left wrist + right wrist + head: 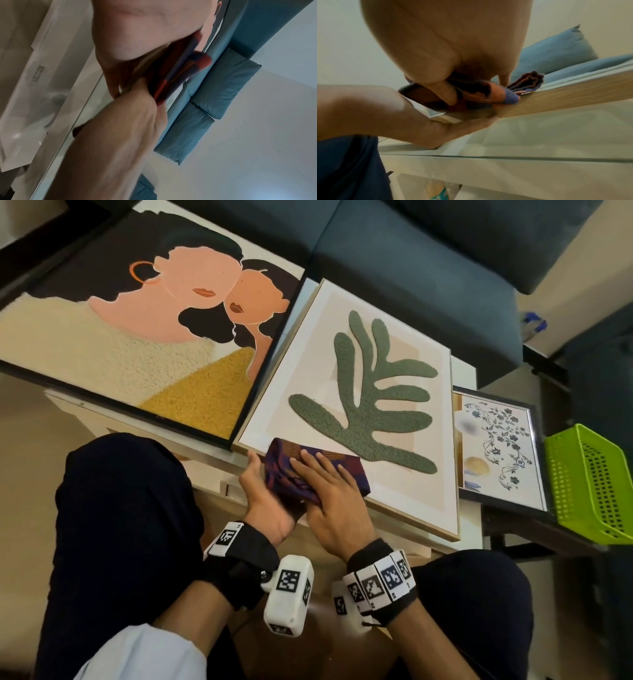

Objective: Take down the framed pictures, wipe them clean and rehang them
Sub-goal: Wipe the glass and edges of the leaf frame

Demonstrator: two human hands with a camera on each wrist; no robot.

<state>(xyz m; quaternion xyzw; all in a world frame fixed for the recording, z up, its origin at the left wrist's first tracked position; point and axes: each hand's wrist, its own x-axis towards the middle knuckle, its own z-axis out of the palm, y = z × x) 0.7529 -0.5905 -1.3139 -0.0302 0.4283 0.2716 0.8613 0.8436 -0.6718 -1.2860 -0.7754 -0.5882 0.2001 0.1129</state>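
A leaf picture [373, 405] in a light wooden frame [556, 100] lies flat on the white table [464, 371]. A folded purple and orange cloth [284, 470] sits on its near left corner and hangs over the frame's edge. My right hand [325, 494] lies on the cloth [476, 93], fingers straight on top and the thumb [447, 93] against its near face. My left hand [260, 494] is palm up at that corner and holds the frame from below, thumb alongside. The left wrist view is blurred; the cloth [180, 75] shows beyond the palm.
A large portrait picture [137, 337] in a black frame lies to the left, overlapping the table edge. A small floral picture [503, 446] lies to the right, beside a green basket [589, 484]. A blue sofa [411, 261] stands behind. My knees flank the table's near edge.
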